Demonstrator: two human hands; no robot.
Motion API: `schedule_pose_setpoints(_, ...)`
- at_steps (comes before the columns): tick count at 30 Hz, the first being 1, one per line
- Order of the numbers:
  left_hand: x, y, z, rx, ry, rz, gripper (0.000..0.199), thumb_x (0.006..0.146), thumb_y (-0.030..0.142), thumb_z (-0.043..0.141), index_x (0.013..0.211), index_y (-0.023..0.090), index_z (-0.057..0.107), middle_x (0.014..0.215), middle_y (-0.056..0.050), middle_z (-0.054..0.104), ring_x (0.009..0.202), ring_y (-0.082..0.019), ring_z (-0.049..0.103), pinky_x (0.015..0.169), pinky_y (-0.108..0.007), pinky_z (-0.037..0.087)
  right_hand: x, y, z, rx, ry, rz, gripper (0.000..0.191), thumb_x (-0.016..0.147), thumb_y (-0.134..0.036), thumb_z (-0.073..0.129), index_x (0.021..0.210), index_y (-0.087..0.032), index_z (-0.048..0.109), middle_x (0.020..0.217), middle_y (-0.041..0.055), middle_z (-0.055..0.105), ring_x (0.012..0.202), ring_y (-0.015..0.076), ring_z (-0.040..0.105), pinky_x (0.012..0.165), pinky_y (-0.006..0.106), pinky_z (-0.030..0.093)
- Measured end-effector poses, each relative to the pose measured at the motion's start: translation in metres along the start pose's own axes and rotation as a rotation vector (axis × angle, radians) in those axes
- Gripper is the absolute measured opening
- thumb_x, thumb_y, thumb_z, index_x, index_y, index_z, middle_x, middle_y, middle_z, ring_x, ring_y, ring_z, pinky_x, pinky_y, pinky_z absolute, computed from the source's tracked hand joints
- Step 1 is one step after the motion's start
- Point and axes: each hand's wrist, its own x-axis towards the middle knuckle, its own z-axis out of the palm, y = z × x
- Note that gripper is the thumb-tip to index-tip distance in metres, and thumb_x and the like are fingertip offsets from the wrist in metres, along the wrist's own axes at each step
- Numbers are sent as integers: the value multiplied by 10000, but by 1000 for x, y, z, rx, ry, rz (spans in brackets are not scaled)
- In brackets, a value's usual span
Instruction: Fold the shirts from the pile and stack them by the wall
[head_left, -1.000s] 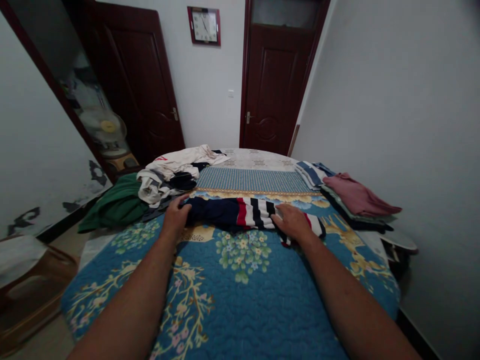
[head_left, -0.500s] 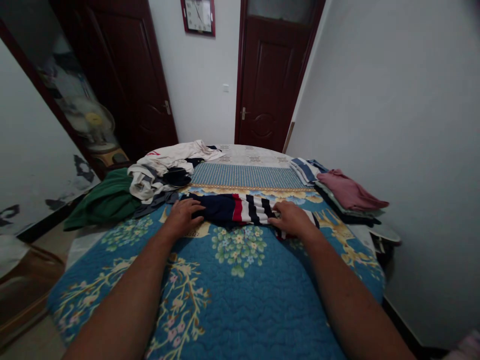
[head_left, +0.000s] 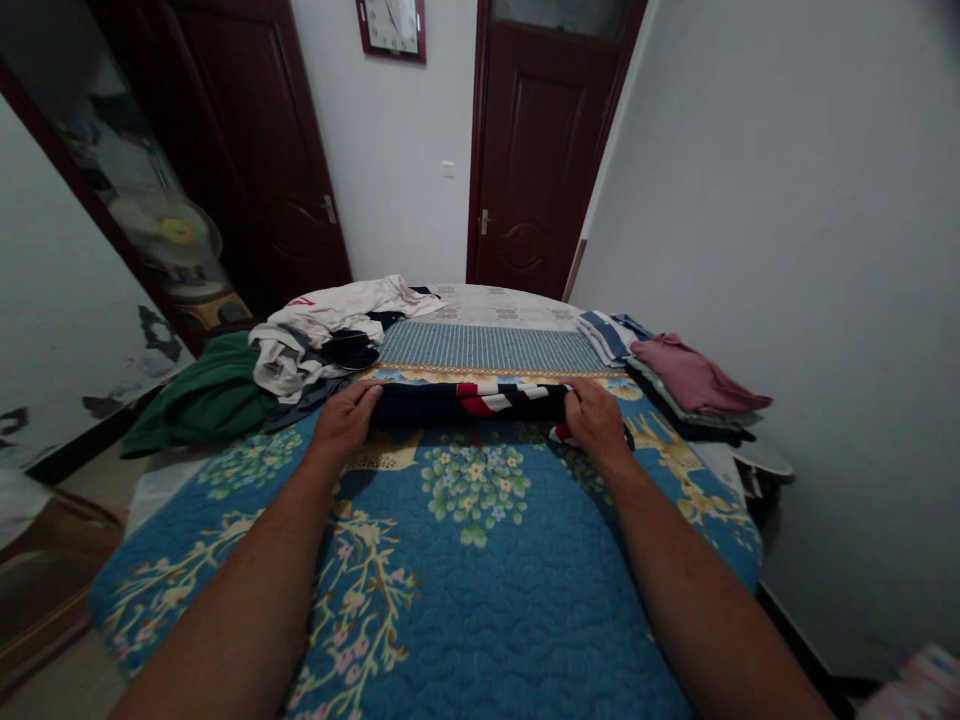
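Between my two hands stretches a folded garment (head_left: 427, 408), navy at the left with red, white and black stripes toward the right. My left hand (head_left: 346, 415) grips its left end, thumb along the top. The other end is held by my right hand (head_left: 594, 412). The garment forms a long narrow band over the blue floral quilted cover (head_left: 487, 600). A small red, white and dark part of it hangs below my right hand. Its exact kind cannot be made out in this folded state.
On the left lies a loose heap of clothes, with a green garment (head_left: 202, 400) and a white shirt (head_left: 352, 305). A folded stack at the right has a pink garment (head_left: 694, 375) on top, beside a striped blue-and-white cloth (head_left: 604, 335). A chair (head_left: 60, 560) stands at the left.
Both hands have gone from lying on the flat garment to gripping its ends. Its near edge has been lifted and folded, so the band looks narrower.
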Motion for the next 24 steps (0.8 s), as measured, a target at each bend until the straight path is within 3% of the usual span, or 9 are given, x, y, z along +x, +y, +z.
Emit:
schedule_pose_setpoints(4,2,-2,-4,-205,14,-179,479,858,531,660,1153,195,833,1083,-57,823,999,-272,720,923,-360,559,1,-2,-3,212,109,62,378,943,-306,472,1093,-209,805,1147,108,802,1111,278,693,1039,395,501)
schedule_pose_setpoints(8,5,-8,-4,-381,149,-362,453,728,427,754,1096,176,835,946,-49,808,804,-220,692,700,-289,531,3,-5,-10,397,286,215,370,916,-384,506,1070,-200,787,1051,79,799,1041,267,682,952,368,507)
schedule_pose_setpoints(11,7,-10,-3,-514,232,-487,389,674,327,775,1025,165,824,829,-34,783,670,-182,655,618,-269,509,7,-5,-13,467,368,272,394,913,-434,510,1061,-177,770,1000,79,782,987,261,670,908,360,501)
schedule_pose_setpoints(17,10,-16,-5,-705,203,-617,401,623,194,764,1022,161,795,830,-52,788,669,-197,701,662,-319,581,10,4,-11,410,52,277,373,887,-499,559,941,-205,782,934,67,774,924,254,657,836,348,480)
schedule_pose_setpoints(20,11,-20,-5,-449,241,-487,344,676,209,740,1015,172,789,921,-78,804,867,-267,756,853,-419,621,8,8,-3,527,-82,393,325,853,-523,590,801,-229,718,786,25,725,783,229,631,719,324,471)
schedule_pose_setpoints(24,5,-7,-2,77,266,8,270,837,299,681,1063,184,775,1225,-139,780,1273,-334,667,1196,-518,465,4,9,8,725,-171,473,301,830,-539,630,775,-244,661,730,-1,693,692,205,608,654,306,485)
